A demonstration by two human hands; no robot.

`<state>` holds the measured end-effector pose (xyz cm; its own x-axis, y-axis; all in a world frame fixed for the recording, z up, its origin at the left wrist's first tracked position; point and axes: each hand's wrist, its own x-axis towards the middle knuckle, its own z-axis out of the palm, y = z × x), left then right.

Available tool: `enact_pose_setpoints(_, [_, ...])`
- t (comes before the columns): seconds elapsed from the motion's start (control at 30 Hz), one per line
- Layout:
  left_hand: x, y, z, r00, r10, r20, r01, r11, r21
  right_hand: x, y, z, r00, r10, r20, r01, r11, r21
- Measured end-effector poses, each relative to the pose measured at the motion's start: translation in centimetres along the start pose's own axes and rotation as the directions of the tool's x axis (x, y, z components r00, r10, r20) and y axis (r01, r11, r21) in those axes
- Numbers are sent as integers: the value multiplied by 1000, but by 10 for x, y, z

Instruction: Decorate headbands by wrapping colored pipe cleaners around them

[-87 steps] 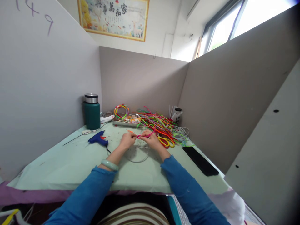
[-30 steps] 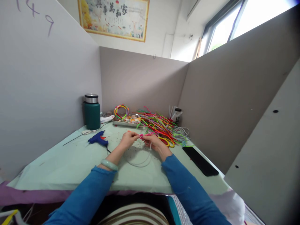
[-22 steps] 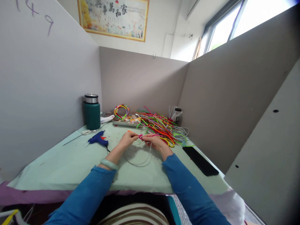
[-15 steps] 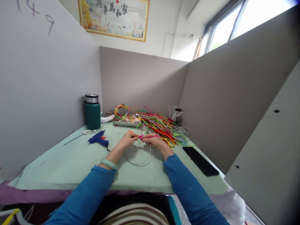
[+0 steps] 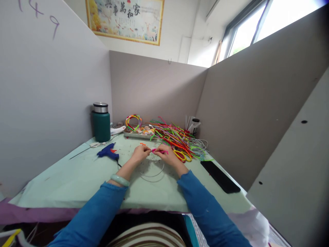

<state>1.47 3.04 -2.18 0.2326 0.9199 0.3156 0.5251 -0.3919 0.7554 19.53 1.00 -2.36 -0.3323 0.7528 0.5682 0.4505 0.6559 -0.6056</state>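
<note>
Both my hands meet above the middle of the pale green table [image 5: 77, 178]. My left hand [image 5: 140, 153] pinches one end of a thin white hoop [image 5: 152, 173], whose loop hangs toward me and rests on the table. My right hand [image 5: 166, 156] is closed on a pink pipe cleaner [image 5: 158, 150], which is wound onto the hoop where the two hands meet. A pale bangle sits on my left wrist. Just beyond my right hand lies a heap of coloured pipe cleaners [image 5: 177, 137].
A blue glue gun [image 5: 108, 152] lies left of my hands, a green flask [image 5: 101, 123] stands behind it. A metal tray [image 5: 138, 132] with small pieces and a coloured hoop sits at the back. A black phone [image 5: 219, 176] lies at the right. Grey partitions enclose the table.
My hands have stayed at the same spot, turning the pink pipe cleaner round the hoop. The hoop's loop has swung slightly and the pink free end is shorter than 2.9 s ago.
</note>
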Motion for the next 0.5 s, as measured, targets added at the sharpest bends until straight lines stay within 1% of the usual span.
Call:
enact_pose_setpoints(0.2, [-1, 0, 3, 999, 48, 13, -49, 997, 56, 1, -4, -1, 998, -64, -19, 63, 997, -37])
enact_pose_setpoints(0.3, [-1, -1, 4, 995, 84, 50, -88, 993, 84, 1, -3, 0, 997, -71, -20, 70, 997, -41])
enact_pose_setpoints(0.4, [-1, -2, 6, 987, 112, 111, -121, 990, 76, 3, 0, 2, 998, -52, -22, 52, 999, -17])
enact_pose_setpoints(0.5, [-1, -2, 9, 982, 120, 142, -127, 991, 38, 5, 2, 4, 998, 23, -52, -22, 999, 26])
